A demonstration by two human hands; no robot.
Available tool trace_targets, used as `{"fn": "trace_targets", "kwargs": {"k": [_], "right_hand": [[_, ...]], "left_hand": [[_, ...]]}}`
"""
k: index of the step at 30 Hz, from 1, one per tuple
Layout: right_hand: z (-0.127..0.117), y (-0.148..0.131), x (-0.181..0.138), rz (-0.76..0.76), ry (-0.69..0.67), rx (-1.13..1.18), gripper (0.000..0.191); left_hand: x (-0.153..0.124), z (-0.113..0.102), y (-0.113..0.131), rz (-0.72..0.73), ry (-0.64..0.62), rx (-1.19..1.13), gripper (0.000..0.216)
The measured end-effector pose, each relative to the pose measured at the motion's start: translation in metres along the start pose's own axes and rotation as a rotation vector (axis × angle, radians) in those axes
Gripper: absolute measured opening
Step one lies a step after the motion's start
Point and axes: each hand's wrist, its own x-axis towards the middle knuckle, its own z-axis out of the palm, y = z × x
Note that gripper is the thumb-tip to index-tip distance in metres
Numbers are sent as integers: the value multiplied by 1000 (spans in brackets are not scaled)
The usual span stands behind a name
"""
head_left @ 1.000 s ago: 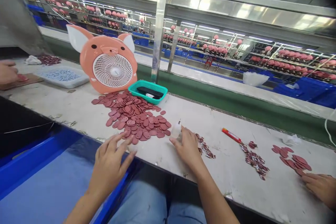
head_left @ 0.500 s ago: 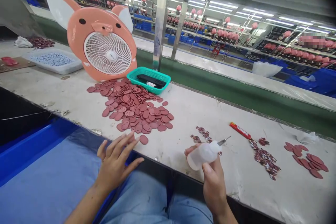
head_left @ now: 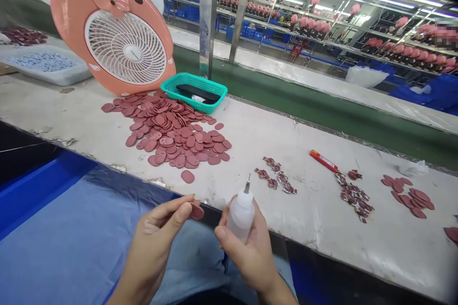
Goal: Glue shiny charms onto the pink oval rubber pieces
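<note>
Between thumb and fingers, my left hand (head_left: 157,236) pinches a dark red oval piece (head_left: 197,211) over the table's front edge. My right hand (head_left: 248,248) is wrapped round a translucent white needle-tip bottle (head_left: 242,214), its metal tip pointing up. The two hands are close together but apart. A pile of similar red oval pieces (head_left: 175,128) lies on the table beyond my left hand, with one single oval (head_left: 187,177) at its near side. Small dark red and white bits (head_left: 275,174) lie beyond the bottle.
A pink pig-shaped fan (head_left: 125,47) stands behind the pile, beside a green basket (head_left: 218,105) holding a black item. Rightward lie a red stick-like packet (head_left: 323,160), more small bits (head_left: 354,198) and several ovals (head_left: 411,198). A white tray (head_left: 67,75) sits at left.
My left hand has picked up an oval piece from the near edge of the pile and drawn it back. The right hand has moved left, turning the bottle from slanted to upright.
</note>
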Motion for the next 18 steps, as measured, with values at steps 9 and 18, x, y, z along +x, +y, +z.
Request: {"fn": "trace_targets", "kwargs": {"k": [9, 18], "right_hand": [[-7, -6, 7, 38, -18, 174, 34], [-22, -9, 3, 90, -209, 157, 32]], "left_hand": [[-18, 22, 9, -378, -75, -324, 33], [-11, 13, 2, -551, -413, -322, 56]]}}
